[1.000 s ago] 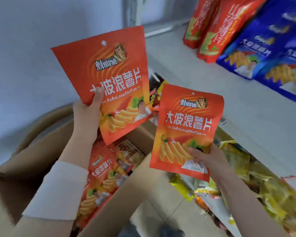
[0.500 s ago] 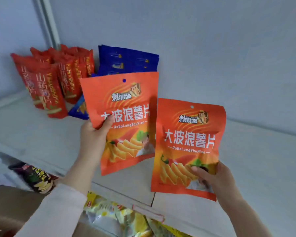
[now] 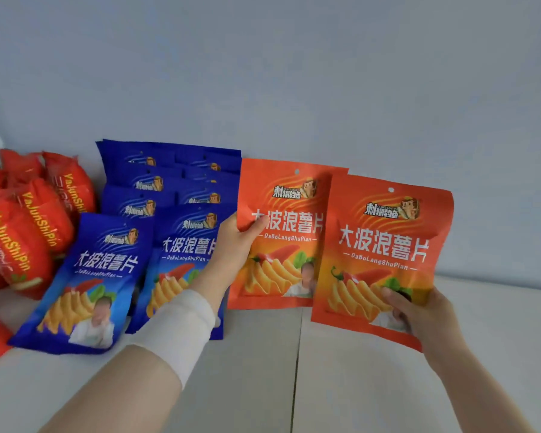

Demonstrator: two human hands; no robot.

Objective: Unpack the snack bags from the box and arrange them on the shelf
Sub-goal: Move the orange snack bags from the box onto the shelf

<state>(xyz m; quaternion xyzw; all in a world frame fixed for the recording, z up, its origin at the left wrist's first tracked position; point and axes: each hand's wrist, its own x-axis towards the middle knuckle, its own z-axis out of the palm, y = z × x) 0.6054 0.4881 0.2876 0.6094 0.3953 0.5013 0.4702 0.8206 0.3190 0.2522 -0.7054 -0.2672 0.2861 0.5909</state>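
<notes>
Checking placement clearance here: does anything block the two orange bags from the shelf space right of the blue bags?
Nothing visible does. The left hand grips the left orange bag beside the blue bags; the right hand grips the right orange bag, overlapping it. The shelf beneath them shows nothing lying there.

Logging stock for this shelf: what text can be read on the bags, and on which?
"大波浪薯片": left orange bag, right orange bag, front blue bags.
"DaBoLangShuPian": under it, on those same bags.
"YaJunShiPin": red bags.
Logos at the bag tops: too blurred to read.
</notes>
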